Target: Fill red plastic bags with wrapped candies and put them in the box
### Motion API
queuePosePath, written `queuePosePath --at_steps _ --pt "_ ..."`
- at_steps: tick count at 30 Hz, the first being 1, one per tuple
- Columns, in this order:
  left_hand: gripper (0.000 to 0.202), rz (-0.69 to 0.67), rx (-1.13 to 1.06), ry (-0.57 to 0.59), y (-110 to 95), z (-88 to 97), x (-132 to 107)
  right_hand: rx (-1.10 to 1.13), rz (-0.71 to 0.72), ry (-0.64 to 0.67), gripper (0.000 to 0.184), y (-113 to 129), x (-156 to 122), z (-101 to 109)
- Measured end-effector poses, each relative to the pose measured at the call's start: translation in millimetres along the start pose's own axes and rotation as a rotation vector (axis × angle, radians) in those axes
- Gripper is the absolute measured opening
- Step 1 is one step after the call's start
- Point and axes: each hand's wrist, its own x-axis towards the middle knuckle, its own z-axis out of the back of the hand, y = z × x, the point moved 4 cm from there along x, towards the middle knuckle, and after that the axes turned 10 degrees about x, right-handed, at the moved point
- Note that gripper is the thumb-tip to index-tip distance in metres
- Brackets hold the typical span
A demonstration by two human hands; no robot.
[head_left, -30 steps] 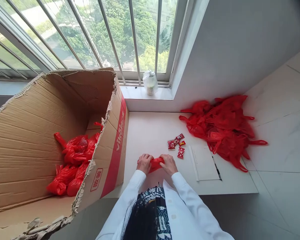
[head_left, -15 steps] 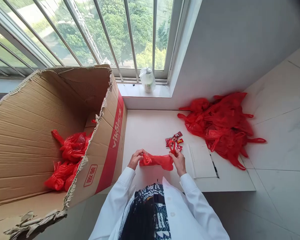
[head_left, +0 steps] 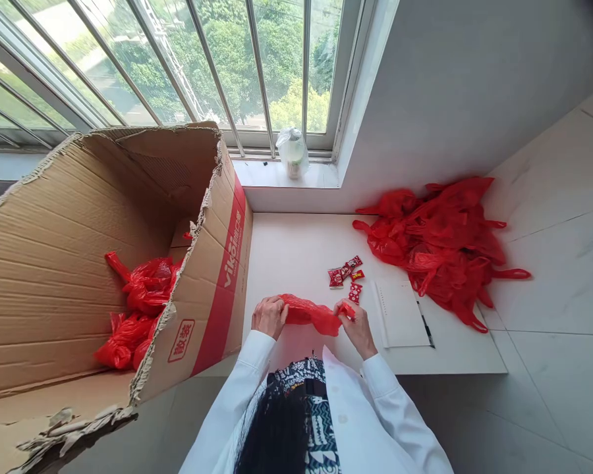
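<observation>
A small red plastic bag (head_left: 310,313) is stretched between my two hands just above the white table (head_left: 296,250). My left hand (head_left: 269,316) is closed on the bag's left end. My right hand (head_left: 358,324) pinches its right end, fingers closed. Several small red candy packets (head_left: 344,274) lie on the table just beyond my right hand. A heap of empty red bags (head_left: 437,240) lies at the table's far right. Both of my sleeves are white.
A big open cardboard box (head_left: 212,263) stands to the left and holds several tied red bags (head_left: 138,306). A white notebook (head_left: 405,315) with a pen (head_left: 425,327) lies right of my hands. A wrapped jar (head_left: 292,153) stands on the windowsill.
My hands moved apart and pulled the bunched red bag out into a long strip. The view shifted slightly; the candies and the heap stayed put.
</observation>
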Motion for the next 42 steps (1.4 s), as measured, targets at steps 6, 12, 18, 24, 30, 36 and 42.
queuePosePath --at_steps 6,12,18,24,30,36,42 --pt "0.026 0.051 0.046 -0.008 -2 -11.0 3 -0.118 0.114 0.162 0.014 11 0 -7" --pt "0.057 0.042 0.156 0.154 -13 -7.5 -4 -0.175 0.123 0.144 0.013 16 6 6" --pt "0.095 0.014 0.229 0.437 -19 -8.4 -27 -0.370 0.129 0.080 0.015 11 11 27" --pt "0.122 -0.059 0.119 0.503 -22 -7.0 -31 -0.436 0.241 0.149 0.047 78 0 22" --pt "0.129 -0.082 0.001 0.471 -22 -3.7 -25 -0.380 0.123 0.507 0.028 80 7 -56" --pt "0.079 0.026 0.051 0.382 -10 4.8 -35 -0.732 -0.112 0.320 0.037 -29 17 -50" --pt "0.053 0.113 0.164 0.312 -11 14.7 -44 -0.620 -0.072 0.242 0.042 -58 9 -14"
